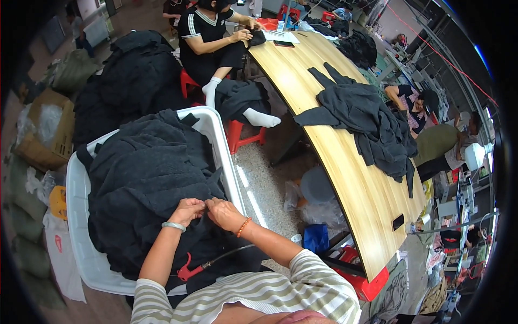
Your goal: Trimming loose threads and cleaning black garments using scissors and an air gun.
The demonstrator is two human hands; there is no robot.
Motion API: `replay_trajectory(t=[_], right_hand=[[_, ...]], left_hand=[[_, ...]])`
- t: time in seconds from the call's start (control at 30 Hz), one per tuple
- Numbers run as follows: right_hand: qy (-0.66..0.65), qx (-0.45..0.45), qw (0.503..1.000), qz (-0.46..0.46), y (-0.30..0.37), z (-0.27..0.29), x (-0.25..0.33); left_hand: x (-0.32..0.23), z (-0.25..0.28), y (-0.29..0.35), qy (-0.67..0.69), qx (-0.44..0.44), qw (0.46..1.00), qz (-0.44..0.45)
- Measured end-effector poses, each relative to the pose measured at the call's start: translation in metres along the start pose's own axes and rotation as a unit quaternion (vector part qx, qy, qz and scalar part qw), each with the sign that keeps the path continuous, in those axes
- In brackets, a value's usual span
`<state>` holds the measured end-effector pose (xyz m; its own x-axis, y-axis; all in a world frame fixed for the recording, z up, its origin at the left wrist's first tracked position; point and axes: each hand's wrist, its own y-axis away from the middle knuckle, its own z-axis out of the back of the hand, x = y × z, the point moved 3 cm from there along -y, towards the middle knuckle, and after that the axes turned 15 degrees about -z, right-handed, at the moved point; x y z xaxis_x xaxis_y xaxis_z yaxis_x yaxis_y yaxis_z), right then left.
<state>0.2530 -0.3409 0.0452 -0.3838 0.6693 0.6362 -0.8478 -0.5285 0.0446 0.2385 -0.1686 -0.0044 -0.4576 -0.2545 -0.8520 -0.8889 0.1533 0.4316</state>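
My left hand (189, 211) and my right hand (224, 215) meet at the fingertips above a heap of dark grey garments (151, 162). The fingers of both are pinched closed. What lies between the fingertips is too small to make out; dark cloth is right beneath and around them. The heap fills a large white plastic tub (79, 227) in front of me. Close to my body, below the hands, a red-handled air blow gun (186, 268) with a thin hose lies over dark cloth, touched by neither hand.
To the right a long wooden table (345, 173) bears a pile of dark garments (361, 110) and a phone (398, 222). A person (208, 38) sits at its far end beside a red stool (233, 137). A cardboard box (59, 129) and another dark heap (135, 70) stand left.
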Motion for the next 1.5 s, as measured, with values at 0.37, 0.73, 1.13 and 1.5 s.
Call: replay_trajectory(t=[0.37, 0.73, 1.13, 1.5], right_hand=[[-0.037, 0.006, 0.999, -0.002, 0.002, 0.002, -0.011], [-0.126, 0.119, 0.985, -0.004, 0.001, 0.024, -0.004], [-0.252, 0.224, 0.933, -0.129, 0.01, 0.037, 0.011], [-0.454, 0.389, 0.773, 0.212, 0.042, 0.126, 0.14]], left_hand=[[-0.034, -0.039, 0.042, -0.295, 0.066, 0.931, -0.202], [-0.027, -0.036, 0.047, -0.448, -0.006, 0.803, -0.393], [-0.034, -0.033, 0.1, -0.484, -0.046, 0.773, -0.408], [-0.048, 0.044, 0.148, -0.438, -0.374, 0.669, -0.47]])
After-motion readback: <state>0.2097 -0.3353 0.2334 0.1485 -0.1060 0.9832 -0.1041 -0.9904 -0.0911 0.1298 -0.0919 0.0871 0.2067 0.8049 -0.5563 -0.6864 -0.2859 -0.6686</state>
